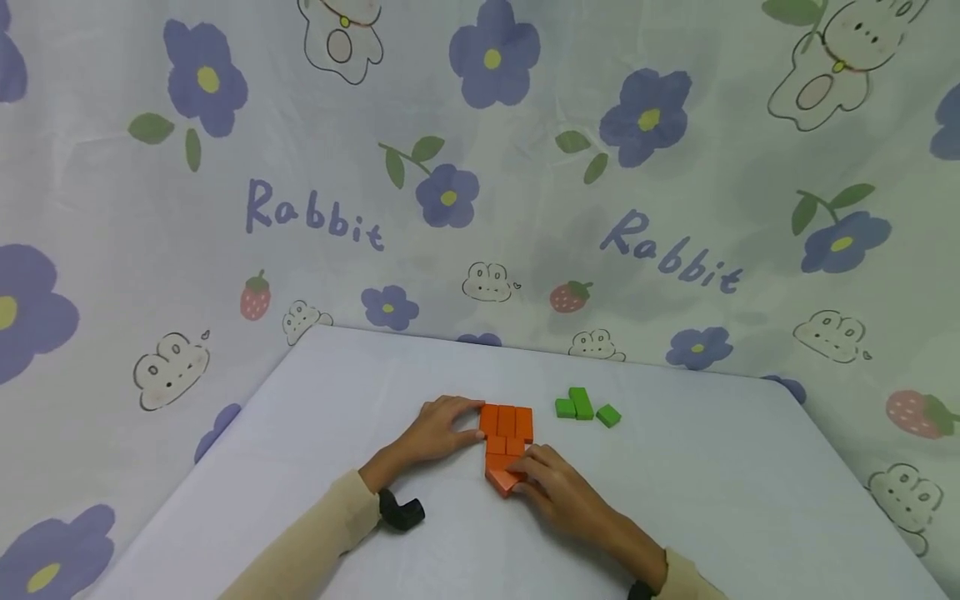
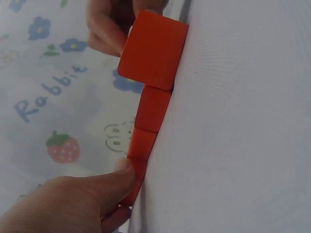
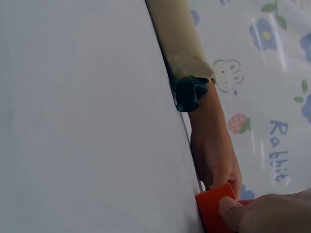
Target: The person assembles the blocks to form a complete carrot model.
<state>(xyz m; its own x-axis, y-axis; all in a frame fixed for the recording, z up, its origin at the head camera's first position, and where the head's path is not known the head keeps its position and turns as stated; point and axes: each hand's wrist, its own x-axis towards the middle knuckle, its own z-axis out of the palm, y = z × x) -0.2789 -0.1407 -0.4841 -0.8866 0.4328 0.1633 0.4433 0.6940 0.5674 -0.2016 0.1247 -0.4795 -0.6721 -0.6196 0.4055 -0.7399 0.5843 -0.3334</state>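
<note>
Several orange blocks lie flat against each other in the head view: a row of upright blocks (image 1: 507,422) on top, smaller blocks (image 1: 506,446) below it. My left hand (image 1: 438,433) touches the left side of the upper row with thumb and forefinger; in the left wrist view its thumb (image 2: 124,170) presses a block's side. At the near end, my right hand (image 1: 562,496) pinches an orange block (image 1: 501,480), which sits at an angle to the others. In the right wrist view the thumb (image 3: 231,208) lies on that block's face; the fingers behind are partly hidden.
Three green blocks (image 1: 581,404) lie on the white table (image 1: 712,483), to the right of and beyond the orange ones; one stands apart from the other two. A patterned cloth (image 1: 525,183) hangs behind the table. Dark bands with mounts (image 1: 402,512) are on the wrists.
</note>
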